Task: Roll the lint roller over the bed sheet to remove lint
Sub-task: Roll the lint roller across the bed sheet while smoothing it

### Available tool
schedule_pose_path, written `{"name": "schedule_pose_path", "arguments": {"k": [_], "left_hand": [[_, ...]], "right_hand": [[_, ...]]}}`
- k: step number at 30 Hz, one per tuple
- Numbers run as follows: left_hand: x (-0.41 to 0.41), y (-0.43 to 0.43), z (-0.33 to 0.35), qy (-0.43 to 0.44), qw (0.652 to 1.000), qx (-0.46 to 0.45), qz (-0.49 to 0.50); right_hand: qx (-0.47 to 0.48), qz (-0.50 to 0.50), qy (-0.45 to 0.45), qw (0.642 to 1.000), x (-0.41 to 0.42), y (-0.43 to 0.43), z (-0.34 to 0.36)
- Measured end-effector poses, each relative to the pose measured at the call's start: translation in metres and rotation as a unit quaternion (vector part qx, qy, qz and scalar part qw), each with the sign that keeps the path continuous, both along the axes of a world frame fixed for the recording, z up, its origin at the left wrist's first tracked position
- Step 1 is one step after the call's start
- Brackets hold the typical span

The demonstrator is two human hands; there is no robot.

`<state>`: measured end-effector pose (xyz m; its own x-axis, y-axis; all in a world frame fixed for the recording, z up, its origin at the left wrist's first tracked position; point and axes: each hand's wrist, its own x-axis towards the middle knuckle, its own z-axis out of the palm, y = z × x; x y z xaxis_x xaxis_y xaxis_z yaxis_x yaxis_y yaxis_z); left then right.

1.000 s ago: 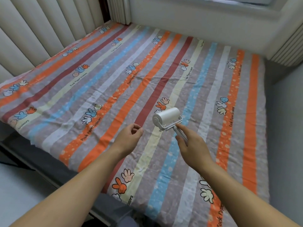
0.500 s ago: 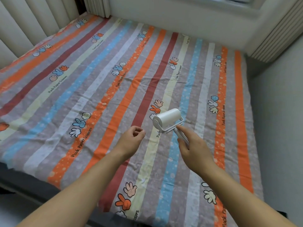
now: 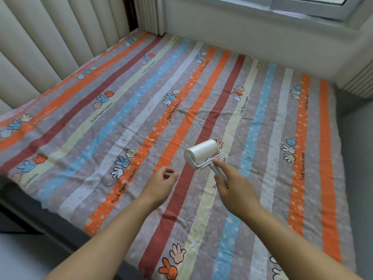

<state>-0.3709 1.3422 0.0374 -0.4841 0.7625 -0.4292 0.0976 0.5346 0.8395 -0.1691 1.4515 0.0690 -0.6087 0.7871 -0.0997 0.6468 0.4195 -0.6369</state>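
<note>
**Q:** Item and location?

**A:** White lint roller (image 3: 201,152), over the near-middle of the bed sheet (image 3: 141,118), above its dark red and cream stripes. I cannot tell whether the drum touches the cloth.

**Q:** Orientation?

**A:** The drum's long axis runs from near left to far right, with its round end cap facing near left. The handle (image 3: 219,174) leaves the frame at a right angle and slants back to the near right, so the drum end points away from the person.

**Q:** Hands?

**A:** The right hand (image 3: 234,186) grips the handle, fingers wrapped round it, forefinger laid forward toward the frame. The left hand (image 3: 161,182) is just left of the roller, apart from it, fingers loosely curled and holding nothing.

**Q:** Surface?

**A:** The sheet is spread flat with light creases. It has lengthwise stripes in orange, blue, dark red, cream and grey, with printed cartoon hands and lettering. A dark bed frame (image 3: 40,215) shows along the near left edge.

**Q:** Room?

**A:** Cream padded panels (image 3: 40,37) on the left, a window frame (image 3: 302,9) at the far side above a pale ledge, and a grey wall (image 3: 359,150) at the right.
</note>
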Motion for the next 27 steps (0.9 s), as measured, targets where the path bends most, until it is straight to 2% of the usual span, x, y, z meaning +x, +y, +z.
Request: {"name": "schedule_pose_path", "arguments": {"k": [7,12,15,21,27], "left_hand": [[-0.040,0.035,0.010,0.051,0.998,-0.010,0.038],[-0.062,0.088,0.001,0.066,0.996,-0.014,0.051],[-0.087,0.138,0.003,0.061,0.993,-0.031,0.096],[-0.127,0.246,0.038,0.098,0.988,-0.095,0.077],[-0.174,0.282,0.073,0.111,0.985,-0.086,0.103]], "right_hand": [[0.021,0.028,0.031,0.999,-0.035,0.054,0.002],[0.031,0.037,0.064,0.997,-0.080,0.127,-0.016],[0.001,0.063,0.072,0.995,-0.121,0.183,-0.019],[-0.032,0.074,0.077,0.994,-0.165,0.282,0.018],[-0.013,0.080,0.091,0.993,-0.205,0.332,0.047]]}}
